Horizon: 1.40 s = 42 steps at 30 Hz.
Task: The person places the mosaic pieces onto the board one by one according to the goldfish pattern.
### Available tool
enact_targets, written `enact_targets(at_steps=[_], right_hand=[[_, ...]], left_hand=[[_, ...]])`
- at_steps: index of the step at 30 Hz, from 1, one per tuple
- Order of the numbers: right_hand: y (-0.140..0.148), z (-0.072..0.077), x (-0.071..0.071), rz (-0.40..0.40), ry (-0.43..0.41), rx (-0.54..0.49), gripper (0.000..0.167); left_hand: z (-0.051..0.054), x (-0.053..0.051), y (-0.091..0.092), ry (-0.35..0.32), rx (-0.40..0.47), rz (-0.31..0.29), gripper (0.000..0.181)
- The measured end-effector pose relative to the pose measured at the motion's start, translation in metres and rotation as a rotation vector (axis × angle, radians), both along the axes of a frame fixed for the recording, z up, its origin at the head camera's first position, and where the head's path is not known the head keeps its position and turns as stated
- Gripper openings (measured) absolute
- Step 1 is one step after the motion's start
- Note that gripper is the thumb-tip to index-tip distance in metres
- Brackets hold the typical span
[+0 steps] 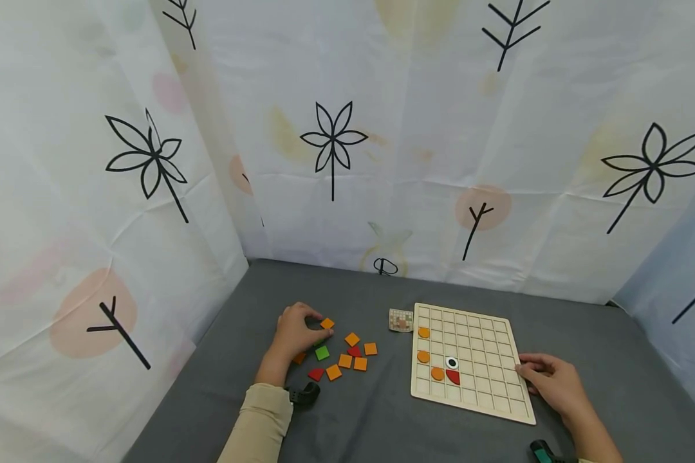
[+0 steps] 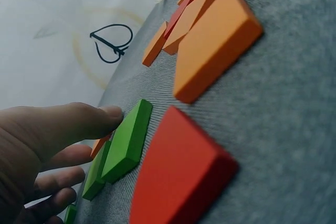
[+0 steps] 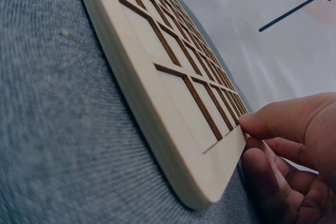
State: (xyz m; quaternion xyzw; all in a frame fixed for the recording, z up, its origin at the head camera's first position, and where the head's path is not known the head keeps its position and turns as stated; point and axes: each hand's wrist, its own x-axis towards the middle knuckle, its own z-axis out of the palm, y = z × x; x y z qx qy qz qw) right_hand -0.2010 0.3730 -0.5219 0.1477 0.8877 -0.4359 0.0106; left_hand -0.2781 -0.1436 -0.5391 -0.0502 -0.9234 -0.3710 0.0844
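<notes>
My left hand (image 1: 296,329) reaches over loose flat pieces at the left, thumb and fingers apart around an orange square piece (image 1: 327,323). In the left wrist view that piece is mostly hidden behind the thumb, beside green pieces (image 2: 127,141); a red curved-edge piece (image 2: 181,169) lies nearer. My right hand (image 1: 550,381) holds the right edge of a wooden grid board (image 1: 486,360), thumb on the rim and the other fingers curled at its side. On the board lie orange round pieces (image 1: 423,332), a red quarter-round piece (image 1: 454,377) and a white ring piece with a dark center (image 1: 452,363).
A small patterned card (image 1: 401,320) lies against the board's upper left side. Several more orange squares (image 1: 360,364) and a red piece (image 1: 316,373) are scattered between left hand and board. The grey table (image 1: 376,424) is backed by a printed white curtain (image 1: 417,161).
</notes>
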Motion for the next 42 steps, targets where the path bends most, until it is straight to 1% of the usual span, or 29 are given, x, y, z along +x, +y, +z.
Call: enact_targets(at_steps=[8, 17, 24, 28, 31, 34, 38, 42], right_hand=[[0.001, 0.000, 0.000, 0.008, -0.006, -0.008, 0.052], [0.002, -0.002, 0.000, -0.005, 0.002, 0.004, 0.050], [0.003, -0.002, -0.001, 0.012, -0.014, -0.009, 0.053], [0.003, -0.001, -0.001, 0.014, -0.009, -0.007, 0.053], [0.003, -0.001, -0.002, 0.010, -0.002, 0.000, 0.053], [0.002, 0.000, -0.001, 0.006, 0.004, 0.004, 0.052], [0.002, 0.000, 0.000, 0.011, 0.008, 0.000, 0.052], [0.001, 0.000, 0.002, 0.013, 0.005, -0.002, 0.052]], left_hand=[[-0.002, -0.001, 0.000, 0.002, -0.005, 0.007, 0.026], [-0.001, -0.001, 0.001, 0.025, -0.010, -0.009, 0.022], [0.002, -0.001, 0.002, 0.038, -0.013, -0.028, 0.023], [0.006, -0.002, 0.006, 0.059, -0.008, -0.041, 0.023], [0.013, -0.002, 0.015, 0.083, 0.017, -0.066, 0.022], [0.019, -0.003, 0.028, 0.103, 0.015, -0.105, 0.022], [0.024, -0.005, 0.053, 0.097, -0.024, -0.172, 0.021], [0.030, -0.008, 0.085, 0.072, -0.044, -0.254, 0.022]])
